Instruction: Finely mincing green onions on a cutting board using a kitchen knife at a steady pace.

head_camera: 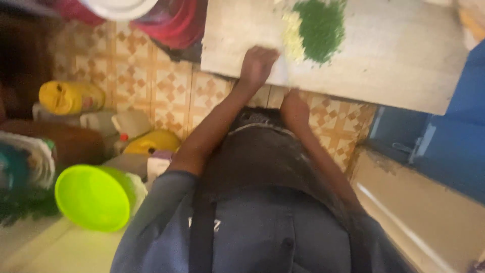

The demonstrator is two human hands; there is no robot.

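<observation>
We work at a pale wooden cutting board (394, 60) above orange patterned floor tiles (151, 86). One heap of chopped green herbs (321, 28) lies far on it beside pale shreds (293, 38). Our left hand (256, 65) presses the board's near edge, fingers curled; our right hand (294, 108) grips a blurred knife (283, 71). The board's right half lies open.

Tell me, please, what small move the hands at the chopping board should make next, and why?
Probably draw the knife a little further into the pale shreds. The left hand rests on the cutting board at the blurred blade, the right hand sits at the near edge, and the pale heap beside the chopped greens looks coarser.
</observation>
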